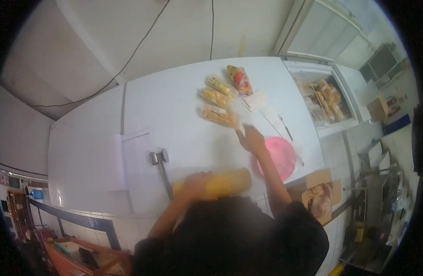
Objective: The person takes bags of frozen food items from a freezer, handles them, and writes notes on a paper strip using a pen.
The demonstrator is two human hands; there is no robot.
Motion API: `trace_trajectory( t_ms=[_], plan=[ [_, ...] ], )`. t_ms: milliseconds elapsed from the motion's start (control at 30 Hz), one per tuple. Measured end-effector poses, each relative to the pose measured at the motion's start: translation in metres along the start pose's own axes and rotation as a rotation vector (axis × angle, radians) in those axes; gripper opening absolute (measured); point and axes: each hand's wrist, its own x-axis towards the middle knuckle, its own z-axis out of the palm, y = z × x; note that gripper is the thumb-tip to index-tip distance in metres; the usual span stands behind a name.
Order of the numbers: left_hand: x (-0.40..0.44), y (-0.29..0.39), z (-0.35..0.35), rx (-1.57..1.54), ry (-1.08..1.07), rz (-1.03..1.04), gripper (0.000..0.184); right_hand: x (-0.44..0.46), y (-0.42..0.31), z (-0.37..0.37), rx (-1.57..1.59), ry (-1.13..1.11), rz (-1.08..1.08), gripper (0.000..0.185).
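My left hand (pixel 196 185) is closed over the left part of a long yellow roll (pixel 227 183) lying at the table's near edge. Farther forward, my right hand (pixel 252 139) reaches over the white table; its fingers are blurred beside the end of a clear bag of yellowish food (pixel 219 115). Two more such bags (pixel 217 97) and a bag with red and brown contents (pixel 240 79) lie beyond it. A pink round bowl (pixel 280 158) sits under and right of my right forearm. Left of the roll lies a metal mallet (pixel 159 158).
Papers (pixel 271 120) and a pen (pixel 286 129) lie right of the bags. An open freezer (pixel 324 99) with bagged food stands at the right. A cardboard box (pixel 336 195) is below the bowl. Sheets of paper (pixel 115 161) lie at the left.
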Motion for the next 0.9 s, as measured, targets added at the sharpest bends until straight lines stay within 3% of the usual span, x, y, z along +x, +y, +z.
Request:
trace_trajectory(
  t_ms=[67, 133, 167, 267, 333, 367, 400, 500, 533, 633, 700, 833, 900],
  plan=[
    [0.007, 0.000, -0.002, -0.006, -0.045, 0.004, 0.101, -0.060, 0.002, -0.026, -0.074, -0.505, 0.323, 0.062],
    [0.012, -0.002, -0.003, 0.007, -0.108, 0.040, 0.099, -0.111, 0.014, -0.021, 0.127, -0.675, 0.437, 0.062],
    [0.015, -0.005, -0.004, -0.030, -0.093, 0.037, 0.098, -0.128, 0.019, -0.015, 0.144, -0.649, 0.485, 0.062],
    [0.018, -0.002, -0.017, -0.073, -0.032, 0.087, 0.094, -0.151, -0.006, -0.010, 0.398, -0.239, 0.354, 0.056],
    [0.013, 0.016, -0.035, -0.094, 0.030, 0.113, 0.093, -0.139, -0.060, -0.058, 0.564, -0.021, 0.201, 0.049],
    [0.009, 0.027, -0.043, -0.160, 0.209, 0.064, 0.091, -0.129, -0.085, -0.089, 0.693, 0.053, 0.075, 0.046],
    [0.002, 0.039, -0.051, -0.229, 0.385, 0.007, 0.091, -0.121, -0.104, -0.106, 0.447, 0.018, -0.033, 0.036],
    [0.008, 0.066, -0.052, -0.292, 0.583, 0.046, 0.088, -0.098, -0.161, -0.117, 0.302, 0.204, -0.628, 0.014],
    [0.013, 0.066, -0.041, -0.271, 0.645, 0.067, 0.086, -0.095, -0.175, -0.111, 0.116, 0.162, -0.695, 0.009],
    [0.030, 0.056, 0.002, -0.187, 0.814, 0.110, 0.081, -0.101, -0.183, -0.095, 0.000, 0.168, -0.759, 0.011],
    [0.037, 0.052, 0.025, -0.134, 0.902, 0.108, 0.078, -0.108, -0.164, -0.097, 0.052, 0.170, -0.802, 0.026],
    [0.049, 0.045, 0.068, -0.014, 1.064, 0.074, 0.071, -0.149, -0.088, -0.141, 0.388, 0.312, -0.745, 0.040],
    [0.059, 0.039, 0.084, -0.007, 1.130, 0.031, 0.068, -0.169, -0.026, -0.174, 0.440, 0.135, -0.594, 0.048]
  ],
)
